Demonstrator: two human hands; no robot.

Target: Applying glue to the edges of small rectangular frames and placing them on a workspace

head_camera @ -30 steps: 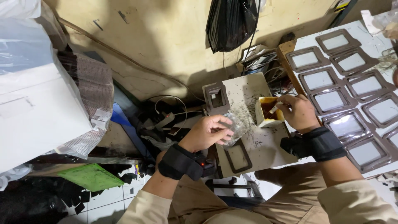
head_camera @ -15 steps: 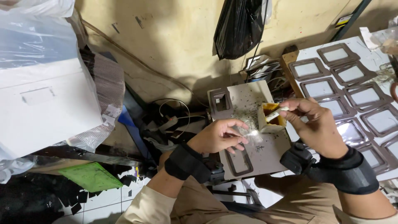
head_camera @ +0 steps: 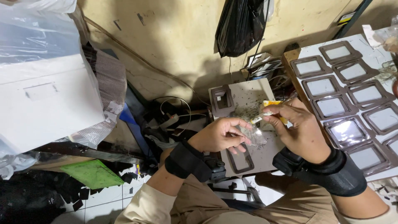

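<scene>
My left hand (head_camera: 222, 135) pinches a small clear plastic piece (head_camera: 253, 135) over a grey work board (head_camera: 265, 155). My right hand (head_camera: 296, 128) grips a thin brush-like stick (head_camera: 265, 116), and its tip touches the clear piece. A small yellow container (head_camera: 273, 103) stands on the board just behind my right hand. A brown frame (head_camera: 240, 159) lies on the board below my left hand. Another brown frame (head_camera: 222, 99) rests at the board's far left corner. Both wrists wear black bands.
A white table (head_camera: 375, 39) at the right carries several brown frames with clear windows (head_camera: 331, 107). A black plastic bag (head_camera: 240, 25) hangs on the wall. A white box (head_camera: 41, 99) in plastic stands at left. Cables (head_camera: 170, 118), a green sheet (head_camera: 93, 174) and dark scraps cover the floor.
My right hand has left the yellow container and brought the stick to the clear piece in my left hand. The view has shifted slightly.
</scene>
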